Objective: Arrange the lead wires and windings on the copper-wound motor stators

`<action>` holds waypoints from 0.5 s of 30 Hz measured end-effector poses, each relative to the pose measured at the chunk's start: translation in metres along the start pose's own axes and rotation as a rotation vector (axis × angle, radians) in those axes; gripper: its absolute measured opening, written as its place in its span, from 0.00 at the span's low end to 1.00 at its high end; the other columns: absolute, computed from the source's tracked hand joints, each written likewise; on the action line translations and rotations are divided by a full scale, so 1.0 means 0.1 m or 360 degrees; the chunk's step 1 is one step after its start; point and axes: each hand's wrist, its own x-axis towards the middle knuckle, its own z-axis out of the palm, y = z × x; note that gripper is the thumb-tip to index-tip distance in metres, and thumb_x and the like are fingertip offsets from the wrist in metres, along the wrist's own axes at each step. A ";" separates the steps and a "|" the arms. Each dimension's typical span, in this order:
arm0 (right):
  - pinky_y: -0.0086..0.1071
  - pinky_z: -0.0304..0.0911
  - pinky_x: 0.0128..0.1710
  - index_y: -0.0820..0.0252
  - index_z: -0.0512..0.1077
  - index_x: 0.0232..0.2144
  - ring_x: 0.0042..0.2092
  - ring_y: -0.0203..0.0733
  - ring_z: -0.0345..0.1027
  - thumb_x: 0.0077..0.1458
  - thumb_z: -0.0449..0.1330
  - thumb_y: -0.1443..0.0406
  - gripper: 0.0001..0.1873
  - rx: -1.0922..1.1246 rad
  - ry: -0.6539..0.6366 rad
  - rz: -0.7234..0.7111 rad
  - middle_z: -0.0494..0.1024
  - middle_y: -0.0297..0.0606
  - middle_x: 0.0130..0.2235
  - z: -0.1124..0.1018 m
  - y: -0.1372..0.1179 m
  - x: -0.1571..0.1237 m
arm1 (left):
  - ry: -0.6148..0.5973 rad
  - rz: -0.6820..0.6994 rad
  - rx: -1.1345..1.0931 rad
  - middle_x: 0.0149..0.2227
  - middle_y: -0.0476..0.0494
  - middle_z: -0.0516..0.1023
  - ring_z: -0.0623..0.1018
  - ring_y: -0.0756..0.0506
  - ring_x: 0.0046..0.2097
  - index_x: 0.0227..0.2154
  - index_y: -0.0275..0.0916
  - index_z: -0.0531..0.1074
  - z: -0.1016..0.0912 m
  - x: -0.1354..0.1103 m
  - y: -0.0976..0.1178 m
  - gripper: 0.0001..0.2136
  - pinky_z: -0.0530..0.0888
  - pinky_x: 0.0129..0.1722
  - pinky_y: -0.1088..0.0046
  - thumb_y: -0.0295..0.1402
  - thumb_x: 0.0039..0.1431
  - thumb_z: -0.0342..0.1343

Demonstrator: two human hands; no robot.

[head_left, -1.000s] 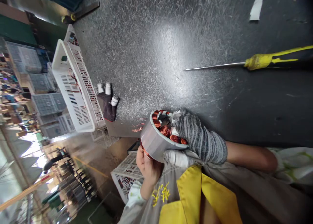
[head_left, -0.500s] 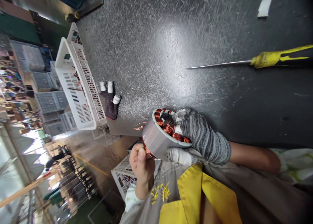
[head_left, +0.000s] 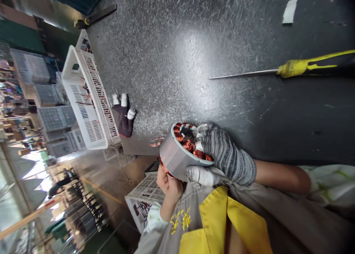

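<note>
Both my hands hold a short cylindrical motor stator (head_left: 174, 154) with a silver metal shell, just off the edge of the dark work surface. Copper windings (head_left: 189, 145) fill its open end, partly hidden by my right hand (head_left: 224, 154). That hand wears a grey striped knit glove with white-capped fingers, which rest on the windings and rim. My bare left hand (head_left: 169, 187) grips the stator's far end from below, its fingers partly hidden behind the shell. A yellow-handled steel pick (head_left: 249, 73) lies well away from both hands.
A white slatted plastic crate (head_left: 83, 98) stands on the scratched dark bench (head_left: 166, 61), with a dark glove (head_left: 124, 117) with white fingertips beside it. A paper scrap (head_left: 290, 10) lies farther off. Another white crate (head_left: 144, 198) sits below the bench edge, and stacked grey crates (head_left: 55, 117) stand beyond.
My left hand has shifted its grip, with its thumb no longer showing on the stator's end. The stator has turned slightly in my hands.
</note>
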 end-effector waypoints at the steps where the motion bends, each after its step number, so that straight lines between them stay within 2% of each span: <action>1: 0.40 0.77 0.44 0.49 0.78 0.36 0.41 0.48 0.77 0.69 0.50 0.52 0.18 -0.0001 -0.0003 0.0013 0.82 0.39 0.36 0.01 0.00 0.00 | -0.0013 0.0045 0.0040 0.23 0.51 0.73 0.69 0.51 0.24 0.28 0.40 0.76 -0.03 -0.02 -0.02 0.20 0.68 0.26 0.77 0.54 0.62 0.63; 4: 0.42 0.75 0.39 0.49 0.76 0.35 0.38 0.48 0.76 0.68 0.51 0.52 0.17 -0.0002 -0.0012 0.0018 0.82 0.39 0.35 0.00 -0.01 0.03 | -0.0069 0.0086 0.0110 0.20 0.54 0.67 0.63 0.53 0.21 0.24 0.39 0.73 -0.13 -0.04 -0.02 0.20 0.62 0.23 0.78 0.48 0.65 0.61; 6: 0.43 0.74 0.37 0.50 0.76 0.37 0.37 0.49 0.75 0.68 0.52 0.54 0.15 -0.0017 0.0017 -0.0004 0.82 0.37 0.35 -0.01 -0.02 0.05 | -0.0079 0.0008 0.0123 0.19 0.55 0.62 0.58 0.54 0.20 0.23 0.39 0.70 -0.18 -0.02 0.03 0.20 0.58 0.21 0.78 0.47 0.65 0.61; 9: 0.42 0.73 0.40 0.50 0.76 0.42 0.38 0.49 0.75 0.68 0.52 0.57 0.13 -0.0011 0.0032 -0.0035 0.82 0.37 0.35 0.00 -0.02 0.02 | 0.0011 -0.0129 0.0046 0.19 0.57 0.57 0.54 0.54 0.20 0.24 0.39 0.70 -0.17 0.04 0.10 0.19 0.56 0.19 0.79 0.47 0.64 0.62; 12: 0.43 0.73 0.44 0.53 0.76 0.40 0.41 0.51 0.74 0.66 0.54 0.54 0.14 -0.0039 -0.0029 0.0008 0.81 0.41 0.37 0.03 0.00 -0.10 | 0.0047 -0.0075 0.0021 0.19 0.56 0.60 0.57 0.54 0.21 0.24 0.38 0.70 -0.10 0.10 0.08 0.22 0.57 0.21 0.79 0.51 0.63 0.62; 15: 0.47 0.74 0.44 0.56 0.75 0.39 0.43 0.53 0.74 0.65 0.55 0.50 0.18 -0.0154 0.0020 -0.0004 0.80 0.46 0.40 0.08 0.04 -0.22 | -0.0004 0.0071 0.0051 0.19 0.54 0.65 0.62 0.53 0.21 0.22 0.38 0.70 -0.06 0.18 -0.02 0.24 0.60 0.22 0.78 0.53 0.63 0.62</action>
